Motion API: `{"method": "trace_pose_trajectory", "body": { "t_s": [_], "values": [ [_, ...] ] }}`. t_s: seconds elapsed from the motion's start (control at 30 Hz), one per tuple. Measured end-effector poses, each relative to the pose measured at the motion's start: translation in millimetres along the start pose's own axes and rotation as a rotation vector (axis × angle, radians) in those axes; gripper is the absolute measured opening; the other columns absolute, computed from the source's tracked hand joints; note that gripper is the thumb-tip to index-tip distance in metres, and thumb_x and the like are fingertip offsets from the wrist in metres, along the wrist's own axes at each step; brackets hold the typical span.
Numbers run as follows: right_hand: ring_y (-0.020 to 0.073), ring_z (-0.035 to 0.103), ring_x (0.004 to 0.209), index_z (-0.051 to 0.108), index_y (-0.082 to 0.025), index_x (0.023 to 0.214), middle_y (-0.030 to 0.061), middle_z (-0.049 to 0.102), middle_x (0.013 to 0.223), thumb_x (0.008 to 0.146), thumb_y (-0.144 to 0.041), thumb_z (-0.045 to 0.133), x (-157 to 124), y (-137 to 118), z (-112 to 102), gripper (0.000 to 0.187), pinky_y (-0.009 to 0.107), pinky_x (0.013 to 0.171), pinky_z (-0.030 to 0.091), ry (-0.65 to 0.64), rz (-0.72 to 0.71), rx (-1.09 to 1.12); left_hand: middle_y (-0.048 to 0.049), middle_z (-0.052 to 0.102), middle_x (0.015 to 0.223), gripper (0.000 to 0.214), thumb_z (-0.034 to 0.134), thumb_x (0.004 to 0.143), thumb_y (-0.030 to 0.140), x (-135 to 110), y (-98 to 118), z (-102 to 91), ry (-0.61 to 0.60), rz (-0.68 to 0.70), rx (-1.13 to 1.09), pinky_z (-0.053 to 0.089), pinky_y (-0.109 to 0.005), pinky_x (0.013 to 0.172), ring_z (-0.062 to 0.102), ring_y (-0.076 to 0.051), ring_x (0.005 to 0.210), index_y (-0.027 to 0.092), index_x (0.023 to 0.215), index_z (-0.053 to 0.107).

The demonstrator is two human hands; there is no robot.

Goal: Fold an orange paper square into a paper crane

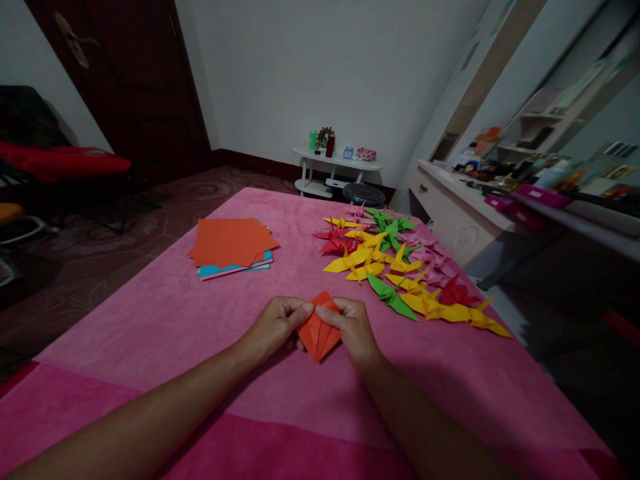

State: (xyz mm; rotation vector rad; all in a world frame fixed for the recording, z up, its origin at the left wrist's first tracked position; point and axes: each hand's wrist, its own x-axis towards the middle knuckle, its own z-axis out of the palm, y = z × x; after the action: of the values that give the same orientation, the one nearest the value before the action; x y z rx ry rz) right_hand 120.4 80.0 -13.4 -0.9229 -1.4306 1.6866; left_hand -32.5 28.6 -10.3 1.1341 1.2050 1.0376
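Note:
Between my two hands is a folded orange origami paper (319, 335), diamond-shaped, with crease lines running to its lower point. My left hand (281, 321) pinches its left side, the thumb lying on top and the other fingers partly hidden below. On the right side my right hand (354, 323) grips it the same way, thumb pressed near the upper middle. Ahead and to the left lies a stack of orange paper sheets (233, 241), with blue and pink sheets beneath. Several folded paper cranes (370, 257) in yellow, green, red and pink spread over the right side.
A pink cloth (165, 320) covers the table under my forearms. Beyond its far edge stand a round stool (364, 194) and a small white table (337, 160). A cluttered dresser (460, 200) is at the right; a red-covered chair (65, 163) is at the left.

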Motion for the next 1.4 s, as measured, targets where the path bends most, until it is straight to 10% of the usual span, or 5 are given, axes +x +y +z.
{"method": "trace_pose_trajectory", "body": {
  "t_s": [0.33, 0.77, 1.03, 1.2, 1.4],
  "values": [
    [0.0103, 0.045, 0.048, 0.059, -0.015, 0.061, -0.0026, 0.053, 0.054, 0.074, -0.037, 0.068, 3.4, 3.7, -6.1, 0.027, 0.022, 0.046, 0.035, 0.258, -0.161, -0.043, -0.0072, 0.068, 0.065, 0.037, 0.069, 0.074, 0.046, 1.5, -0.6, 1.0, -0.241, -0.016, 0.034, 0.042, -0.020, 0.053, 0.055, -0.009, 0.052, 0.009, 0.071, 0.071],
    [0.0108, 0.048, 0.053, 0.059, -0.015, 0.068, -0.0012, 0.056, 0.061, 0.074, -0.038, 0.068, 6.3, 3.8, -3.2, 0.026, 0.022, 0.048, 0.038, 0.221, -0.174, -0.046, -0.0042, 0.063, 0.054, 0.037, 0.072, 0.070, 0.046, -0.2, 3.8, 2.6, -0.127, -0.011, -0.043, 0.038, -0.018, 0.045, 0.053, -0.008, 0.044, 0.010, 0.065, 0.066],
    [0.0095, 0.045, 0.044, 0.055, -0.016, 0.066, -0.0036, 0.048, 0.051, 0.086, -0.049, 0.051, 4.6, 6.0, -2.0, 0.039, 0.020, 0.042, 0.036, 0.092, -0.121, -0.143, 0.0010, 0.053, 0.040, 0.042, 0.067, 0.072, 0.050, 3.7, -2.8, 0.3, 0.193, -0.023, -0.123, 0.028, -0.016, 0.036, 0.042, -0.006, 0.032, 0.012, 0.057, 0.058],
    [0.0114, 0.054, 0.059, 0.056, -0.020, 0.095, -0.0007, 0.059, 0.077, 0.081, -0.041, 0.061, 7.0, 6.0, -4.0, 0.026, 0.021, 0.047, 0.042, 0.269, -0.210, -0.136, -0.0024, 0.060, 0.046, 0.038, 0.067, 0.075, 0.046, 5.5, -4.8, 2.2, 0.308, 0.016, -0.167, 0.035, -0.018, 0.041, 0.050, -0.009, 0.038, 0.011, 0.060, 0.060],
    [0.0102, 0.052, 0.059, 0.056, -0.019, 0.081, -0.0020, 0.056, 0.070, 0.077, -0.031, 0.065, 4.7, 8.0, -1.7, 0.015, 0.021, 0.053, 0.042, 0.398, -0.367, -0.257, -0.0022, 0.059, 0.049, 0.039, 0.066, 0.077, 0.046, 7.3, -4.8, 1.9, 0.401, 0.054, -0.161, 0.036, -0.019, 0.045, 0.052, -0.009, 0.042, 0.011, 0.061, 0.062]
  ]
}}
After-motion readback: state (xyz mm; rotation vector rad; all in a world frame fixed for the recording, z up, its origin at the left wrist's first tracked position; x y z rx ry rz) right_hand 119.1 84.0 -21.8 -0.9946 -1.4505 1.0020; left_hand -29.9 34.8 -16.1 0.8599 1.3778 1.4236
